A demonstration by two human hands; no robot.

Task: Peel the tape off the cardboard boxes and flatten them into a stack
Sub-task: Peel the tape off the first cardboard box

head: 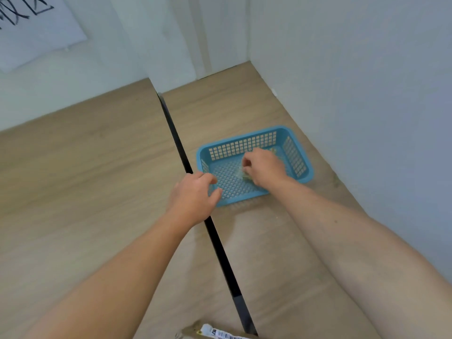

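In the head view, the cardboard box (192, 332) is being cut off by the bottom edge. Only a labelled strip is being shown, seemingly running left to right. A crumpled tape wad (245, 176) is being largely hidden under the right hand (265, 167) inside the blue basket (308, 173). Fingers are being curled over it, but whether it is being gripped cannot be told. The left hand (193, 196) is being held spread and relaxed at the basket's near-left corner.

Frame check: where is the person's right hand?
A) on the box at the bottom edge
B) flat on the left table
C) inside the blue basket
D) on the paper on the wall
C: the right hand reaches down inside the blue basket, over crumpled tape on its floor.
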